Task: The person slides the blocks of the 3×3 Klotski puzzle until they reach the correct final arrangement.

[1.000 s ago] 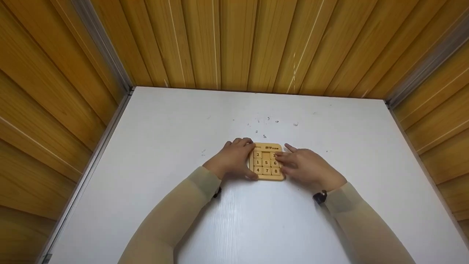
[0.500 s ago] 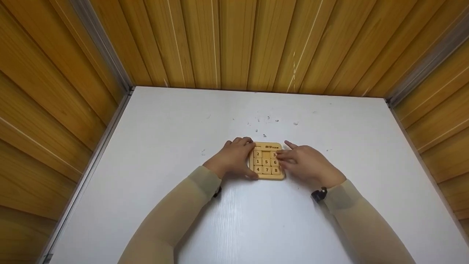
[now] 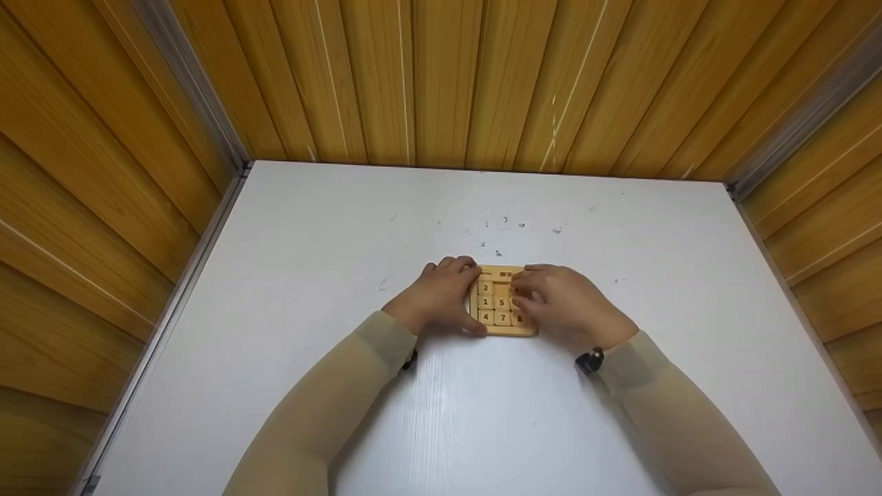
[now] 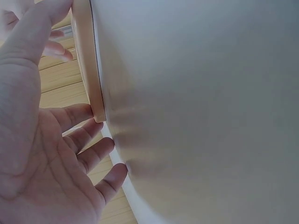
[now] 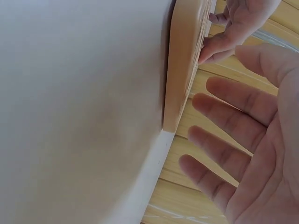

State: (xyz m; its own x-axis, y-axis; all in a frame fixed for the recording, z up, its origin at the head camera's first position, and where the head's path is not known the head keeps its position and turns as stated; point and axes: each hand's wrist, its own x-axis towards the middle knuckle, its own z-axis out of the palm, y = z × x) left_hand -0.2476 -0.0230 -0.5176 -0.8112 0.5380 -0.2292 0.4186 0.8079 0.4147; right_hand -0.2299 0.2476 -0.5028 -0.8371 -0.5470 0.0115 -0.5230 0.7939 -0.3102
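A pale wooden sliding number puzzle (image 3: 506, 331) lies flat on the white table. My left hand (image 3: 441, 293) grips its left side, thumb at the near corner and index finger at the far one. In the left wrist view the index fingertip meets the corner of the puzzle's frame (image 4: 86, 60). My right hand (image 3: 561, 296) is over the right column, its fingers covering the upper tiles there and part of the 8. The right wrist view shows these fingers (image 5: 229, 114) loosely extended. Tiles 2, 1, 5, 4 and 7 are visible, with a gap in the top row's middle.
Behind the puzzle, the white table (image 3: 331, 227) has several small dark marks. Wood-patterned panels (image 3: 441, 83) enclose it at the back and both sides, with metal strips at the corners. Each wrist wears a dark strap (image 3: 590, 361).
My right hand has moved left and further over the puzzle, now covering the 3 and 6 tiles that showed before. My left hand keeps its grip, and the visible tiles have not shifted.
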